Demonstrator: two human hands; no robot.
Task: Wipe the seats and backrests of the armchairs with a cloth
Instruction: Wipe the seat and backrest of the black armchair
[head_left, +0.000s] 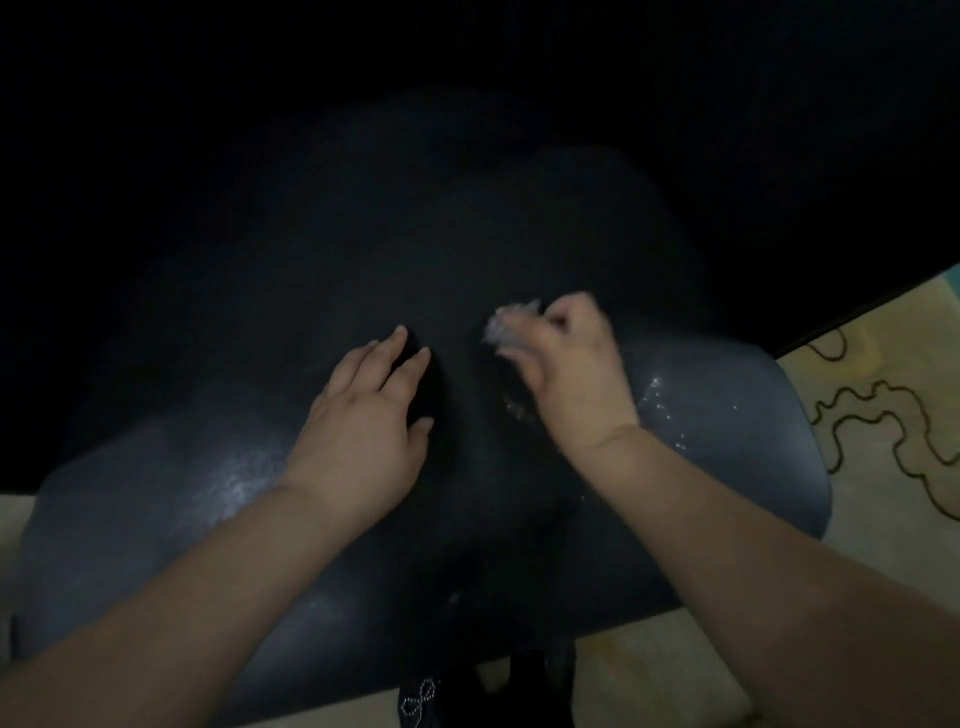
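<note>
A dark leather armchair fills the view, its seat (171, 519) shiny and grey near me and its backrest (467, 218) lost in shadow farther away. My left hand (363, 431) lies flat on the seat with straight fingers spread. My right hand (566, 364) grips a crumpled pale cloth (501, 325) and presses it on the seat near the back crease; the hand is blurred. Small wet speckles glint on the seat's right side (660, 410).
A beige carpet with dark looping lines (893, 426) lies to the right of the chair, and pale floor shows along the bottom edge. Dark clothing with a small beaded pattern (418, 699) sits below the seat's front edge. The room beyond the chair is black.
</note>
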